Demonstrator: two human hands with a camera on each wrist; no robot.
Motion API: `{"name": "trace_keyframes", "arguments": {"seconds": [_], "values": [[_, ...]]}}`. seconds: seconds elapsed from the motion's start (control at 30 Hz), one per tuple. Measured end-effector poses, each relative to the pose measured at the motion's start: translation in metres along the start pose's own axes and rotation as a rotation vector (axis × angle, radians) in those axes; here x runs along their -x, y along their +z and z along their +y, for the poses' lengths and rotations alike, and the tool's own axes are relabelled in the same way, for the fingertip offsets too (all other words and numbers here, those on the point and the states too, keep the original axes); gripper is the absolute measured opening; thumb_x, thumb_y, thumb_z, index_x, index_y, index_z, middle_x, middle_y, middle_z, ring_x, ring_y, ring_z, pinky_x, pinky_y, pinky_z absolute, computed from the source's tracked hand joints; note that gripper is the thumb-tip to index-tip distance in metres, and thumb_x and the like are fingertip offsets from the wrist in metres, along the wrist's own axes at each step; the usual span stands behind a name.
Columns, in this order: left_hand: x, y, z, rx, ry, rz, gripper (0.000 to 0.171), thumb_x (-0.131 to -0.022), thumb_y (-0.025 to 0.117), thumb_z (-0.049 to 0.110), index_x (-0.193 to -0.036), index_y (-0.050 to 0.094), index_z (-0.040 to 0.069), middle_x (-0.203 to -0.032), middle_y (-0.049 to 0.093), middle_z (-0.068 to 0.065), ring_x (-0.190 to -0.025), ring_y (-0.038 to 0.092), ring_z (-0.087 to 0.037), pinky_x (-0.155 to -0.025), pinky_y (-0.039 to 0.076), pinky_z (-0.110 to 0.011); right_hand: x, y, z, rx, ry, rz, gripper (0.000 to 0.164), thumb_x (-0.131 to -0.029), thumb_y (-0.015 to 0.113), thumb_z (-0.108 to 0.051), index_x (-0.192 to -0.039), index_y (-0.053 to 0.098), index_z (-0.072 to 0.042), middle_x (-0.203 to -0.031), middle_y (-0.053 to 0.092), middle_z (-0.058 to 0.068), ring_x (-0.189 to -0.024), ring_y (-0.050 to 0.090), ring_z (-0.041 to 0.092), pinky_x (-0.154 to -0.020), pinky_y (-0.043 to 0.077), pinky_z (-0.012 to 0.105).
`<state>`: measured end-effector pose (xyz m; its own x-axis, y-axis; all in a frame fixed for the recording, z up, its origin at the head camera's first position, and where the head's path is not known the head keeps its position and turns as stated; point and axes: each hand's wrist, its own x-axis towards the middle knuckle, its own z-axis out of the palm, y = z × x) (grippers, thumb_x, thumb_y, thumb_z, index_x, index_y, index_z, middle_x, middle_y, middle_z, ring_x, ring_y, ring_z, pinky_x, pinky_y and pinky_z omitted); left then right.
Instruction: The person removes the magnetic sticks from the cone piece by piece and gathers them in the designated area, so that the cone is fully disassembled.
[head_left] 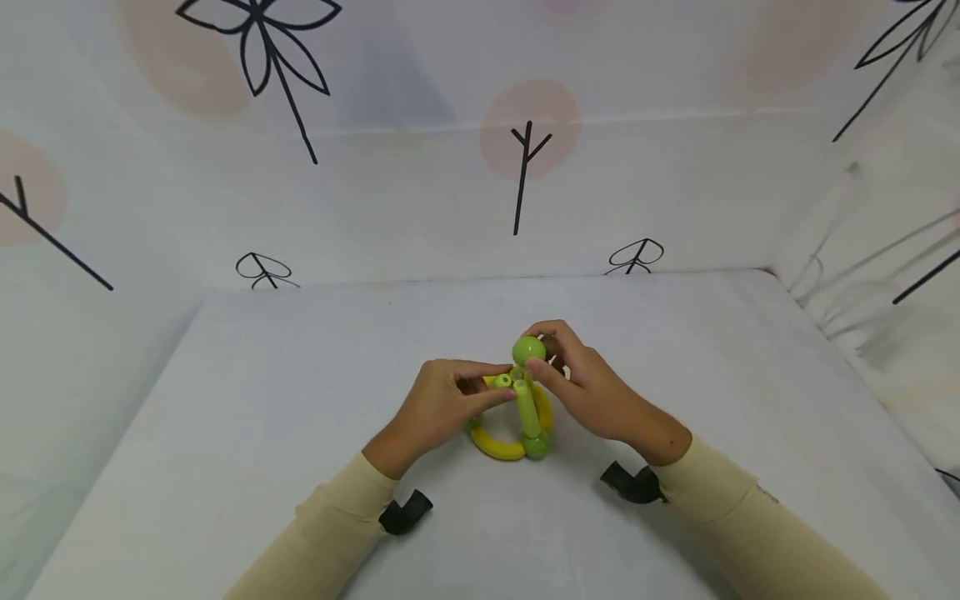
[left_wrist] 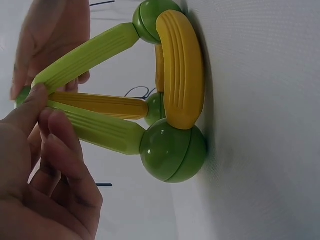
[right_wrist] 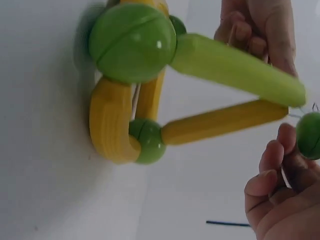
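Observation:
A frame of toy rods and balls stands on the white table between both hands. Curved yellow pieces [left_wrist: 181, 70] and green balls [left_wrist: 173, 151] form its ring-shaped base. From the base balls, lime green rods [head_left: 527, 412] and a yellow rod [right_wrist: 220, 122] lean inward, with their upper ends close together. My left hand [head_left: 442, 402] pinches the upper ends of the rods between thumb and fingers. Just above those ends, my right hand [head_left: 592, 387] grips a loose green ball [head_left: 529, 350] by its fingertips. In the right wrist view, a small gap shows between ball and rods.
The white tabletop [head_left: 300, 358] surrounds the frame. Behind it rises a pale cloth [head_left: 420, 200] printed with line-drawn plants. Black curved mounts [head_left: 405, 512] sit at both wrists, low over the table.

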<state>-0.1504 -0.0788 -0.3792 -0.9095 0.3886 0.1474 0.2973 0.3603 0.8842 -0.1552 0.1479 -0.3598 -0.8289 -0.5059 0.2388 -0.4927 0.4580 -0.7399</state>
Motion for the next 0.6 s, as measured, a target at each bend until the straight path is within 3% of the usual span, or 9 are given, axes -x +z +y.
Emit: {"name": "trace_keyframes", "arguments": {"seconds": [0.2,0.37,0.6], "values": [[0.000,0.001,-0.001,0.008,-0.015,0.001,0.032,-0.084,0.081,0.026,-0.115,0.076,0.021,-0.073,0.068,-0.006,-0.063,0.053,-0.012,-0.053,0.041,-0.020,-0.007,-0.009,0.024,0.137,0.088,0.093,0.032,-0.099,0.064,-0.024,-0.125,0.054,-0.009,-0.095,0.056,0.006,-0.085,0.051,0.018,-0.067,0.044,0.028],[0.001,0.001,-0.001,0.003,-0.036,-0.002,0.032,-0.084,0.081,0.028,-0.116,0.076,0.022,-0.074,0.069,-0.005,-0.063,0.054,-0.012,-0.052,0.042,-0.020,-0.011,-0.016,0.049,0.255,0.182,0.051,0.035,-0.095,0.070,-0.022,-0.125,0.060,-0.006,-0.109,0.061,0.009,-0.097,0.056,0.023,-0.076,0.048,0.034],[0.001,0.001,0.001,-0.008,-0.030,0.007,0.030,-0.085,0.081,0.023,-0.115,0.077,0.022,-0.075,0.069,0.002,-0.065,0.054,-0.014,-0.053,0.043,-0.020,-0.010,-0.027,0.071,0.298,0.225,-0.002,0.037,-0.093,0.071,-0.013,-0.128,0.063,-0.002,-0.117,0.066,0.012,-0.099,0.060,0.027,-0.079,0.050,0.038]]}}
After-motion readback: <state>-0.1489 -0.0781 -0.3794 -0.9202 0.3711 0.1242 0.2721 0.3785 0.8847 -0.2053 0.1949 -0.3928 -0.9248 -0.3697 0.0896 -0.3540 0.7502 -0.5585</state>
